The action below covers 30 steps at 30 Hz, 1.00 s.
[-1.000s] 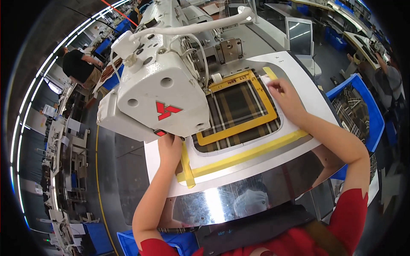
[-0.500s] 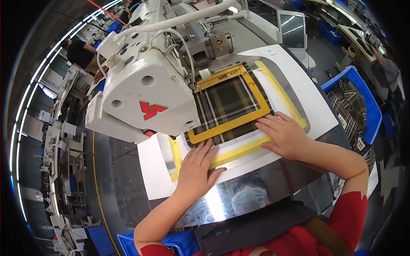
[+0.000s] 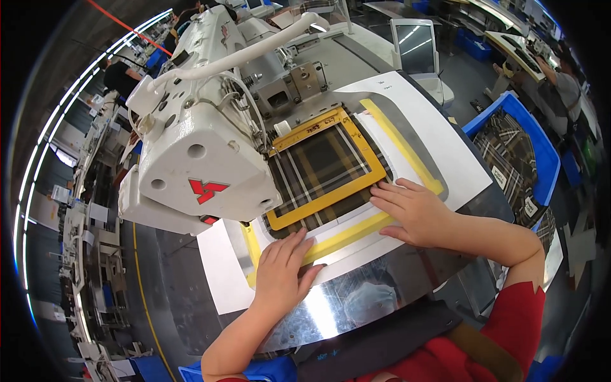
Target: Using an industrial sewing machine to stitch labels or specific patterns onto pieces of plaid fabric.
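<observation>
Lying open, the left hand [image 3: 280, 266] and right hand [image 3: 414, 215] touch brown plaid woven fabric [image 3: 331, 153] at seven and four o'clock of the flat yellow rectangular frame [image 3: 328, 200] over it, apparently steadying the cloth; a white, boxy sewing machine [image 3: 200, 165] stands at nine o'clock

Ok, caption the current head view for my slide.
Left hand and right hand at the edge of plaid fabric under a yellow frame, sewing machine alongside.
</observation>
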Each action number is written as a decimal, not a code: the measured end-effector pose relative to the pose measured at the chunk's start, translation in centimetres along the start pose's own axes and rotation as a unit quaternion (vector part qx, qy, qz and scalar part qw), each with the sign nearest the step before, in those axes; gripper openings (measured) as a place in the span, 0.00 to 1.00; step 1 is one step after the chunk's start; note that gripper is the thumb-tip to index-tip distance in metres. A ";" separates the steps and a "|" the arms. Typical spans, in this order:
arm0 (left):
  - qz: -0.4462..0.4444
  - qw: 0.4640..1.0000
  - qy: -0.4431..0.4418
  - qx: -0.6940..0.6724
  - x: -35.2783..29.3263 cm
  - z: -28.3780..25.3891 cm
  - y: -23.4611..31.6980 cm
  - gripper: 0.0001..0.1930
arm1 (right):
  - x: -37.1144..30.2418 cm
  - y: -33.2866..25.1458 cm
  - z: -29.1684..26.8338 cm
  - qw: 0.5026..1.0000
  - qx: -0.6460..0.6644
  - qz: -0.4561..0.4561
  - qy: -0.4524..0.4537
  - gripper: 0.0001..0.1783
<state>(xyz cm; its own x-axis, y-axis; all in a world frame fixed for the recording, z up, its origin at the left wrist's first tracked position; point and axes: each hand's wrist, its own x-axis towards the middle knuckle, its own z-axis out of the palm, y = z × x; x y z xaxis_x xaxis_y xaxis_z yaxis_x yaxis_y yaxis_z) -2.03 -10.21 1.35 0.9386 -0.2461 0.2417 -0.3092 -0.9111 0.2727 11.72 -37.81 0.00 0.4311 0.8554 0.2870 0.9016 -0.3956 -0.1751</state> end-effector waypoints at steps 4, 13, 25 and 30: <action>-0.001 1.000 0.028 0.011 0.0 0.3 -0.1 0.25 | 0.1 -0.1 -0.4 1.000 -0.022 -0.013 -0.010 0.30; 0.010 0.998 0.048 0.036 -0.1 0.2 0.0 0.23 | 0.2 -0.4 0.0 0.999 -0.046 -0.026 0.010 0.30; 0.001 0.998 0.019 0.067 0.5 0.6 0.2 0.23 | -0.3 0.1 1.1 0.995 -0.066 -0.039 0.063 0.29; -0.021 0.996 0.018 0.085 -0.5 0.1 -0.2 0.21 | 0.2 0.7 -1.8 0.998 0.019 0.043 0.051 0.20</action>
<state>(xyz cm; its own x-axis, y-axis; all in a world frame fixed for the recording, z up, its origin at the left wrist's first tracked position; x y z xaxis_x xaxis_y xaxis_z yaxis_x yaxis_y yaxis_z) -2.45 -9.97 1.10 0.9429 -0.1979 0.2679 -0.2369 -0.9639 0.1218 12.50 -38.49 1.59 0.5106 0.7791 0.3637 0.8595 -0.4516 -0.2394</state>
